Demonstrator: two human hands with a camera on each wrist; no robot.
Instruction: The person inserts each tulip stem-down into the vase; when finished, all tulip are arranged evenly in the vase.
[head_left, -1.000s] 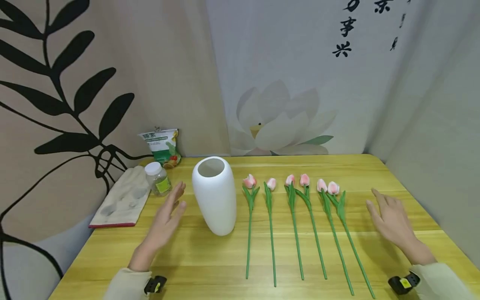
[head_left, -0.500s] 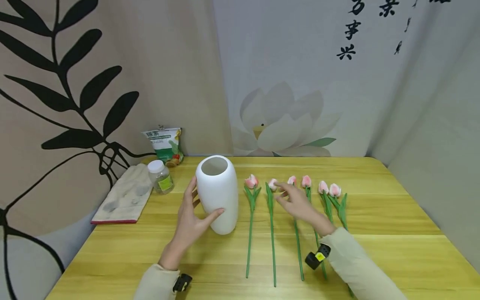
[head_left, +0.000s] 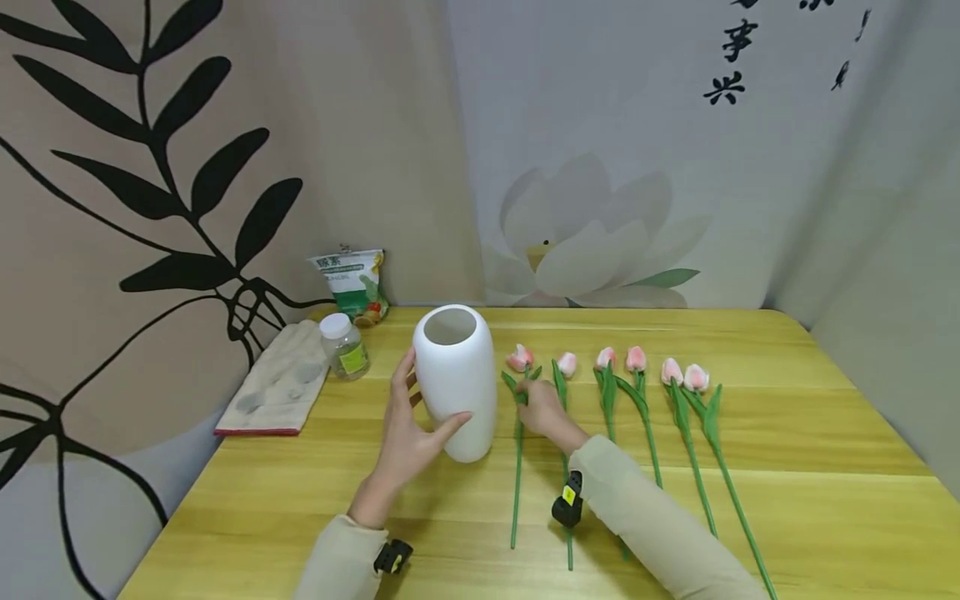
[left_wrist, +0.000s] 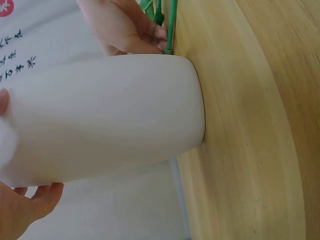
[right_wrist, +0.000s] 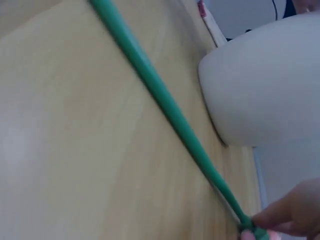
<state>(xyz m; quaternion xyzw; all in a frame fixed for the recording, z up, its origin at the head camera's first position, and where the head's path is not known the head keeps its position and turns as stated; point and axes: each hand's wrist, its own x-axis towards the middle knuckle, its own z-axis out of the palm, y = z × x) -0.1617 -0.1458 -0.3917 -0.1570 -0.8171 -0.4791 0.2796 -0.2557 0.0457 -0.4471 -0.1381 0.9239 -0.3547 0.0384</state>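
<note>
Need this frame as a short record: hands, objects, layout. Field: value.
left hand: fingers and thumb around the vase
right hand: pinching the leftmost tulip near its leaves
vase: white, upright on the wooden table, mouth with no flowers visible
leftmost tulip: pink, lying right of the vase
other tulips: five, pink, lying farther right
far left: pale cloth, white-lidded jar, green-and-white packet

A homelike corner, house or studio I cannot tell from here: printed curtains (head_left: 375,150) with dark leaves (head_left: 187,98) and a pale lotus (head_left: 607,250) hang beyond the right hand (head_left: 547,412) and left hand (head_left: 408,450), with a snack bag (head_left: 351,285), jar (head_left: 345,348) and cloth (head_left: 273,392) to the latter's left on a wooden table (head_left: 832,417).
</note>
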